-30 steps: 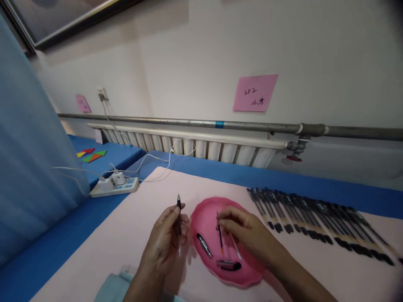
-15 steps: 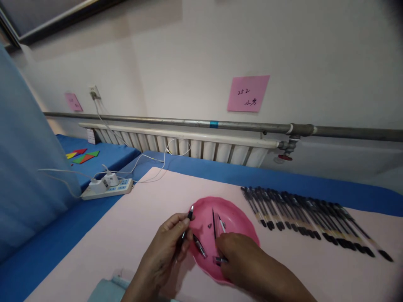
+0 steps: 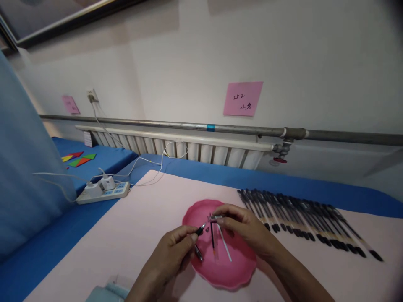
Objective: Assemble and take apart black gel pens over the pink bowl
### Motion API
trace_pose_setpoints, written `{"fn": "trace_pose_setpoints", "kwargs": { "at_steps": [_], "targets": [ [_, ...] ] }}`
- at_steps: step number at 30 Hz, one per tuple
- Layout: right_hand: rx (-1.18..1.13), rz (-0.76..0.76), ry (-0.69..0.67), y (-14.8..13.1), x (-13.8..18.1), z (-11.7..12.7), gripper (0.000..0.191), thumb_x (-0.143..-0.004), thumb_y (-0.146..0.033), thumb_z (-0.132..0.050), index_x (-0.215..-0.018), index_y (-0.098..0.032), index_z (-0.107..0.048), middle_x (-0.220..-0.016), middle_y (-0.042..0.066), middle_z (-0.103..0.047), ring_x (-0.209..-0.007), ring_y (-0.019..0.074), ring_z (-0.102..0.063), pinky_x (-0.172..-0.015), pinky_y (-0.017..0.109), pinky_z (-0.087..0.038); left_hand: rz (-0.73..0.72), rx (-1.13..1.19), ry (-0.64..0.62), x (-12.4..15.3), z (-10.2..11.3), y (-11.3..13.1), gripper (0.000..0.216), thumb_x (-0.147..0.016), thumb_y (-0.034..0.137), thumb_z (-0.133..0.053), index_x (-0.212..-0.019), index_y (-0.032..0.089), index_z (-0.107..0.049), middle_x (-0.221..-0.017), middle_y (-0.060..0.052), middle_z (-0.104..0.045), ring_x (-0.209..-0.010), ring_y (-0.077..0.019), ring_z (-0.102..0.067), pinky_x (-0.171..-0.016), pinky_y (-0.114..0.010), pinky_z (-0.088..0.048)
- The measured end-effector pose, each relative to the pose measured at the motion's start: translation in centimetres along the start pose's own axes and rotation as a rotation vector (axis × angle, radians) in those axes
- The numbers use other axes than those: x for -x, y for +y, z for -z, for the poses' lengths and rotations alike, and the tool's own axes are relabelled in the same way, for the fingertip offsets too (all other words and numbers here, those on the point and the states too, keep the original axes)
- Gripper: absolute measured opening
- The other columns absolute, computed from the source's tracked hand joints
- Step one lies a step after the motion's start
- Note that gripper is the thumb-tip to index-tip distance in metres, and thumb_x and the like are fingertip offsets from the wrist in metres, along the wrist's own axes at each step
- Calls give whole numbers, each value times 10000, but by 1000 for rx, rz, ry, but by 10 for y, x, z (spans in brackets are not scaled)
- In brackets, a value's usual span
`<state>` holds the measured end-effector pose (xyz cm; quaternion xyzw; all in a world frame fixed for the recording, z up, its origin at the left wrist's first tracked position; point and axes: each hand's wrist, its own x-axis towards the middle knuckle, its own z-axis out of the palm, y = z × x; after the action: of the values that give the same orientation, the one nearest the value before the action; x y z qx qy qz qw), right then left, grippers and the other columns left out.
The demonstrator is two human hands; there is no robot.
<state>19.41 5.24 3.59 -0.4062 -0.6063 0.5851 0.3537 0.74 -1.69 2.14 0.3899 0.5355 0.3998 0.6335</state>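
Note:
My left hand [image 3: 173,249] pinches a black pen section [image 3: 200,230] whose silver tip points up to the right. In the fingers of my right hand [image 3: 244,224] is a short clear pen piece [image 3: 214,218], its open end facing that tip. The two pieces are close but look apart. Below them is a pink scalloped dish [image 3: 231,282]. In it lie a dark pen refill [image 3: 212,241], a thin white stick [image 3: 226,247], a small dark bit [image 3: 207,229] and a black-and-clear pen part [image 3: 198,253], which my left fingers partly cover.
To the right, a row of several black-capped pens [image 3: 296,214] lies on the pink sheet [image 3: 151,209]. A power strip [image 3: 118,191] with white cables is at the left, near a blue curtain [image 3: 28,167]. Light-blue material [image 3: 105,291] sits at the front edge. A radiator [image 3: 201,151] lines the wall.
My right hand has lifted the clear pen piece from the dish's near side and brought it up toward my left hand. The pen section in my left hand has turned toward it.

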Motion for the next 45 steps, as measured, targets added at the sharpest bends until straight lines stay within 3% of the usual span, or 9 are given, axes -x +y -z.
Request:
{"fn": "trace_pose_setpoints", "kwargs": {
  "at_steps": [17, 20, 23, 26, 32, 36, 40, 42, 45],
  "targets": [
    [141, 62, -42, -10, 5, -2, 104, -678, -194, -603, -719, -222, -694, -697, -15, -617, -631, 135, -521, -611, 255, -405, -52, -58, -35, -2, 2, -7, 342, -733, 457, -604, -860, 141, -642, -501, 71, -420, -401, -49, -268, -395, -200, -151],
    [78, 47, -75, -12, 6, -6, 93, -651, -184, -617, -710, -209, -684, -698, -14, -615, -637, 138, -531, -597, 253, -413, -65, -90, -40, -1, 1, -9, 310, -733, 439, -604, -790, 136, -637, -519, 59, -438, -408, -47, -278, -401, -199, -159],
    [-56, 5, -52, -11, 5, -10, 131, -633, -187, -636, -761, -203, -658, -653, -31, -604, -585, 121, -516, -576, 248, -404, -66, -87, -44, 1, 0, -8, 277, -751, 384, -588, -871, 137, -629, -563, 42, -490, -425, -47, -305, -406, -195, -161],
    [-150, -13, -27, -3, 3, -14, 114, -645, -196, -643, -758, -193, -630, -611, -47, -577, -547, 105, -496, -561, 241, -392, -48, -36, -68, 3, -2, -5, 357, -753, 397, -586, -1001, 140, -584, -548, 49, -499, -406, -47, -313, -397, -198, -149],
    [-187, -44, -120, 13, 3, -25, 21, -724, -201, -593, -719, -183, -604, -581, -44, -554, -511, 97, -495, -511, 228, -380, -13, 105, -44, 5, -7, 3, 561, -640, 463, -679, -1067, 133, -526, -515, 59, -508, -346, -30, -252, -369, -207, -90],
    [-191, -58, -111, 15, 3, -29, 53, -725, -223, -601, -710, -173, -594, -566, -44, -538, -487, 88, -482, -482, 216, -374, -19, 116, -34, 6, -9, 2, 456, -687, 442, -656, -1015, 146, -543, -502, 57, -502, -340, -26, -241, -362, -200, -75],
    [-180, -63, -46, 10, 3, -30, 175, -733, -286, -602, -879, -190, -592, -550, -59, -516, -463, 97, -469, -434, 210, -363, -75, 260, 24, 4, -4, 1, 291, -727, 406, -651, -869, 169, -560, -495, 75, -451, -364, -19, -264, -363, -166, -108],
    [-102, -82, -35, 6, 6, -32, 106, -754, -285, -566, -812, -198, -585, -531, -58, -507, -455, 99, -458, -421, 207, -350, -125, 381, 86, 2, -1, 2, 266, -716, 380, -675, -819, 165, -558, -530, 64, -470, -392, -23, -305, -362, -150, -156],
    [60, -104, -125, -1, 13, -45, 107, -751, -197, -534, -652, -187, -571, -557, -43, -532, -502, 92, -472, -476, 204, -354, -223, 564, 188, 0, 0, 5, 260, -681, 328, -718, -796, 146, -573, -631, 25, -538, -470, -42, -402, -401, -146, -297]
  ]
}}
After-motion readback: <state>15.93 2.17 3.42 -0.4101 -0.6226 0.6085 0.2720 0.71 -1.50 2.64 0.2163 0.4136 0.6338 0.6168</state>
